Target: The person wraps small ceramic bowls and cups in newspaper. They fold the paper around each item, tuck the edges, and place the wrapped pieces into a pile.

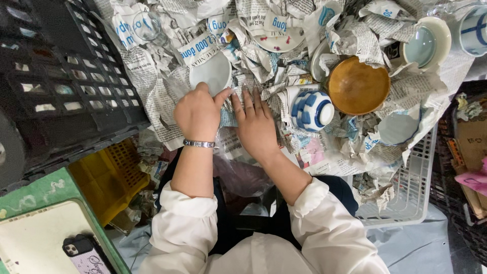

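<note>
My left hand [197,114], with a silver bracelet at the wrist, is closed with its thumb pinching a sheet of crumpled newspaper [229,115] just below a pale white bowl [211,74]. My right hand [255,123] lies flat, fingers spread, on the same newspaper sheet beside the left hand. A blue-and-white checked cup [310,109] lies upside down just right of the right hand. A wooden-brown bowl [358,87] sits further right.
Crumpled newspaper fills a white plastic basket [412,195] with several dishes: a pale blue cup [424,45], a striped mug [475,30], a patterned plate [278,42]. A black crate [61,76] stands left, a yellow crate [109,177] below it, a phone [85,253] bottom left.
</note>
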